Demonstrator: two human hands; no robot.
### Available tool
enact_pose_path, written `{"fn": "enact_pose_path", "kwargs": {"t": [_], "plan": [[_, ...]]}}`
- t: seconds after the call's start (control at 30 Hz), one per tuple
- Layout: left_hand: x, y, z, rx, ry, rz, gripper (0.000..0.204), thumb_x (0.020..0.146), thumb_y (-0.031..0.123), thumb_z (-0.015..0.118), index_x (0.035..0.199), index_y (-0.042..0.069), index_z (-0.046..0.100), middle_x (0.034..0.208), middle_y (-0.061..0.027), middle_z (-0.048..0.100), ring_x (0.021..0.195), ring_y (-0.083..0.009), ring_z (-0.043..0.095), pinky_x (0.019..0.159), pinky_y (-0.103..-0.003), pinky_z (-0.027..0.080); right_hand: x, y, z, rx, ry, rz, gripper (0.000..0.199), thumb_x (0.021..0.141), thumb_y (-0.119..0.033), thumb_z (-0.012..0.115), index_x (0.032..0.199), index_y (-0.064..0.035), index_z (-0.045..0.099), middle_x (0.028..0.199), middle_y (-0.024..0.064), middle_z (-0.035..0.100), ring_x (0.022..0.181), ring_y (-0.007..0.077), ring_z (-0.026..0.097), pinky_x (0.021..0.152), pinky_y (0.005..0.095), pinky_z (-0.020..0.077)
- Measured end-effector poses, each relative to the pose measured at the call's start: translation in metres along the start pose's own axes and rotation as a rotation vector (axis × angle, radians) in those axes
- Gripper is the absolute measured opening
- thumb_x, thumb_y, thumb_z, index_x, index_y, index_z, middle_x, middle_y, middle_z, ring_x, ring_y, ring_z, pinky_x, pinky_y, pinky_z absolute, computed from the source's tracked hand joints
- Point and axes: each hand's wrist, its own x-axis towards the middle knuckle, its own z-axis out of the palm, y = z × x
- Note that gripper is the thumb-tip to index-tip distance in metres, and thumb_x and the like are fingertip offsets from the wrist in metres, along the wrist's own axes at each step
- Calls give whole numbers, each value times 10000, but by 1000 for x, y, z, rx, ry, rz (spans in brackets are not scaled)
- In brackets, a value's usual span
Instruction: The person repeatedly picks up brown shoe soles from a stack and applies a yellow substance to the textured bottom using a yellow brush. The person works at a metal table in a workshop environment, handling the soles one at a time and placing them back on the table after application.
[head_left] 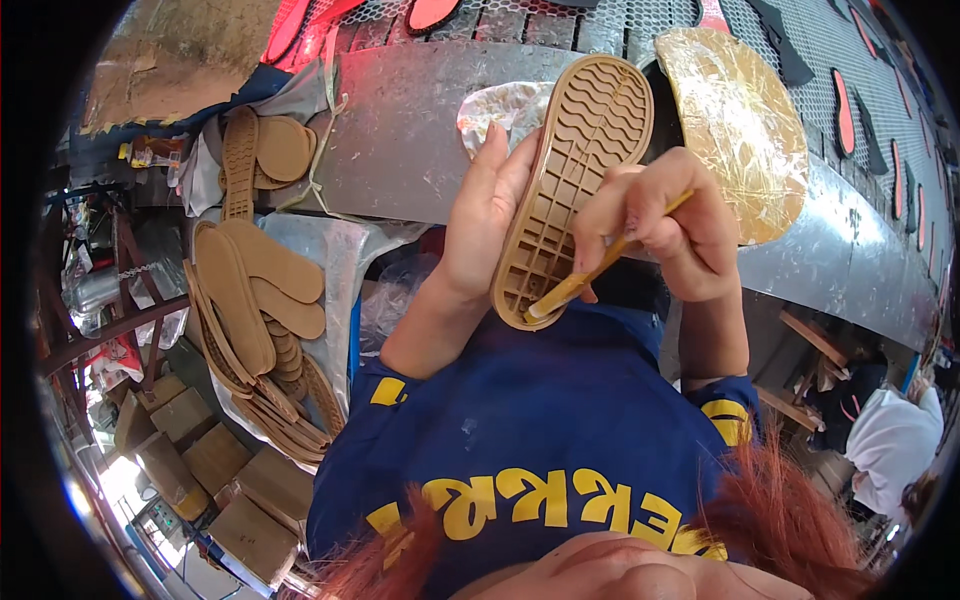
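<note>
A tan rubber shoe sole [600, 100] is tilted in front of my chest, its face of wavy ribs and square grid turned toward me. My left hand [472, 235] grips it by its left edge, the thumb pointing up along the side and the other fingers hidden behind it. In my right hand [685, 235] is a slim brush [603, 262] with a yellow handle, pinched between the fingers. The brush's tip touches the rim at the sole's lower end.
A metal bench [400, 140] runs ahead of me, bearing a tape-covered oval board [740, 130]. Beyond it, a mesh conveyor [800, 20] carries red and black shoe pieces. Stacked tan soles [235, 290] lie at left, above cardboard boxes [255, 530]. Another person [893, 450] is at far right.
</note>
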Motion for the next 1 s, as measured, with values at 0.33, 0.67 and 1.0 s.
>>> {"fn": "enact_pose_path", "kwargs": {"t": [0.33, 0.67, 1.0], "plan": [[2, 10, -5, -84, 19, -80, 728, 944, 616, 192, 1427, 77, 275, 1252, -272, 503, 1075, -470, 558, 532, -509, 587, 0, -4, -35, -213, 911, -400, 163, 1021, -183, 360, 1058, -48, 443, 991, 208, 624, 648, 121, 520, 556, 218, 434], [-1, 23, -20, 184, 52, 549, 693, 915, 274, 565, 1451, 18, 210, 1433, -269, 320, 1354, -390, 298, 1127, -506, 247, -39, 28, -35, -1565, 728, -83, 126, 881, 15, 548, 993, 0, 604, 890, 103, 649, 664, 216, 577, 627, 327, 455], [-15, 22, -28, 594, 68, 753, 956, 710, -101, 646, 1487, 109, 130, 1374, -161, 392, 1309, -313, 376, 1084, -495, 319, -45, 19, -15, -1227, 858, -5, 146, 878, 31, 544, 1007, 18, 612, 930, 126, 652, 777, 216, 608, 645, 301, 443]]}}
